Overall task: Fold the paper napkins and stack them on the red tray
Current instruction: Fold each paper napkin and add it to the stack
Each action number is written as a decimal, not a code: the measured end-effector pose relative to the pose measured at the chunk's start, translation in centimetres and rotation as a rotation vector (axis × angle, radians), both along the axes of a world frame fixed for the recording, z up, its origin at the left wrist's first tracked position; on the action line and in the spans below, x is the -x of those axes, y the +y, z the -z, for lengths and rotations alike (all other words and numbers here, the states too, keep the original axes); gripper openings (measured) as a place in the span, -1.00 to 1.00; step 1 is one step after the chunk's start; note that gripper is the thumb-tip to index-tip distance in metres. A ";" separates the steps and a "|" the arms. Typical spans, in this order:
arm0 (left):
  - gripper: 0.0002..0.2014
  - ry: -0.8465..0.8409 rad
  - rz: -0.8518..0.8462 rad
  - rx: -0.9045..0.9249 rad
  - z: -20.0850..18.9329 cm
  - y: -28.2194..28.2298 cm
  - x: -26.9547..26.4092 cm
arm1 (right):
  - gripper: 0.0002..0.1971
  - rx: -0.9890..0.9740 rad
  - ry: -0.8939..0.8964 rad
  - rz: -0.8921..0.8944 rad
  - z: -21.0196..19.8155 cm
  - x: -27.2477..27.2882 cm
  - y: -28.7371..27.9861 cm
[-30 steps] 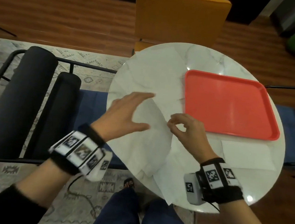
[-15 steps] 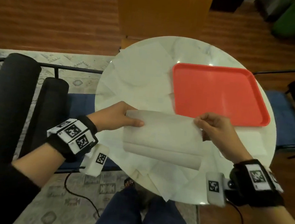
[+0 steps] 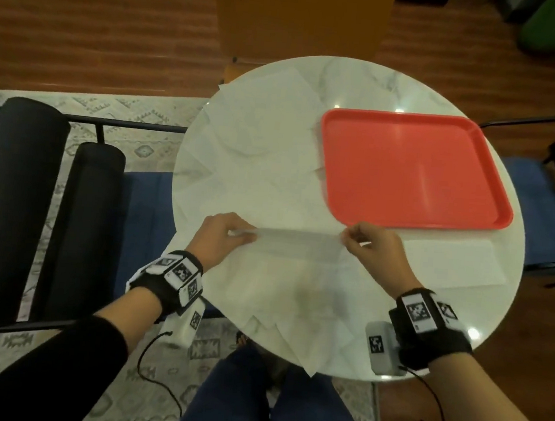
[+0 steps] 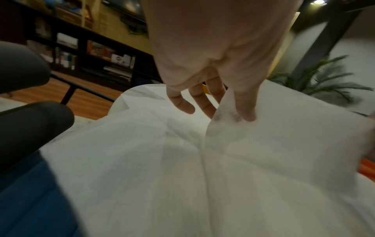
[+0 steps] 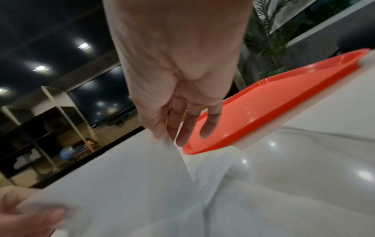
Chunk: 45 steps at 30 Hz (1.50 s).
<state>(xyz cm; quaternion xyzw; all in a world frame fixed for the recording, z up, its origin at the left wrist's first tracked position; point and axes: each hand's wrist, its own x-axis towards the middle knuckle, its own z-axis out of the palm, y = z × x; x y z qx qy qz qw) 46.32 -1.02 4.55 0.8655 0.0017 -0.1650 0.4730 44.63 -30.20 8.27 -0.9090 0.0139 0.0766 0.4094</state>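
Both hands are pinching the same paper napkin (image 3: pixel 297 242): the left hand (image 3: pixel 225 236) grips its left end between thumb and fingers, and the right hand (image 3: pixel 372 247) nips the right end the same way. The wrist views confirm it, with the thin sheet caught between thumb and fingertips (image 4: pixel 246 115) on the left, and between thumb and forefinger on the right hand (image 5: pixel 174 121). The napkin is held just above the near part of the worktop (image 3: pixel 364 83), stretched between the hands, and seems to be doubled over along its top edge, though the blur makes the fold hard to read.

As for progress, the task looks barely begun. The red tray (image 3: pixel 412 222) sits on the far right of the worktop with nothing on it. A loose spread of unfolded napkins (image 3: pixel 259 135) covers the left and near side of the worktop, overlapping one another and hanging off the near edge. One flat sheet (image 3: pixel 449 262) lies just in front of the tray; whether it is folded I cannot tell. So this first fold needs finishing, and nearly all the pile remains.
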 end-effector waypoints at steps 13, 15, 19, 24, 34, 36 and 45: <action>-0.58 -0.158 0.473 -0.497 2.2 0.9 6.2 | -0.86 0.241 0.232 -0.322 4.2 7.8 -0.7; -0.42 -0.155 0.462 -0.488 1.8 1.3 6.1 | -0.77 0.309 0.320 -0.353 3.8 7.7 -0.8; -0.40 -0.278 0.255 -0.308 0.7 0.7 5.5 | -0.65 0.198 0.108 -0.142 2.4 6.4 0.1; -0.44 -0.215 0.424 -0.532 1.2 -5.0 5.7 | -0.50 0.262 0.100 -0.292 3.4 4.9 8.0; -0.21 -0.100 0.518 -0.767 5.4 -4.9 7.2 | -0.32 0.603 0.251 -0.413 7.5 7.6 5.1; -0.20 -0.111 0.519 -0.766 5.4 -4.9 7.1 | -0.40 0.604 0.291 -0.336 7.4 7.9 3.3; -0.39 -0.197 0.455 -0.795 3.9 -5.1 6.2 | -0.43 0.595 0.340 -0.218 7.2 8.6 2.3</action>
